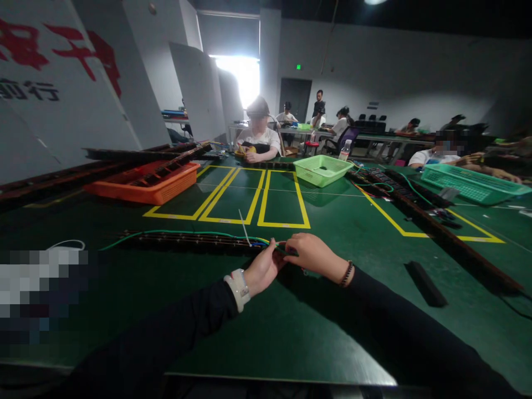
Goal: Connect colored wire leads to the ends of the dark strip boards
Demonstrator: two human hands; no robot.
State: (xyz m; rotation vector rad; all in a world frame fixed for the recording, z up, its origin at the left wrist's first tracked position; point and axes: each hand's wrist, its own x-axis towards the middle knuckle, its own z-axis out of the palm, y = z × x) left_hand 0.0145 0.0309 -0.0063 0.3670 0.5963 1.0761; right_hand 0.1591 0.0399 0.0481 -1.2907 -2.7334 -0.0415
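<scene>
A long dark strip (187, 241) with a row of small fittings lies across the green table in front of me. A green wire (153, 231) runs along its top and meets blue and yellow wires (260, 242) at the right end. There my left hand (262, 270), palm turned up, has its fingers closed round the bundle. My right hand (313, 254) pinches the wires just beside it; the fingertips are partly hidden. A white cable tie (245, 228) sticks up from the strip, left of my left hand, its tail free.
An orange basket (174, 188) holding dark strips stands at the left back, a light green basket (320, 170) at the centre back. Long strips (453, 238) and a short black bar (426, 284) lie to the right. Across the table sits another person (260, 136).
</scene>
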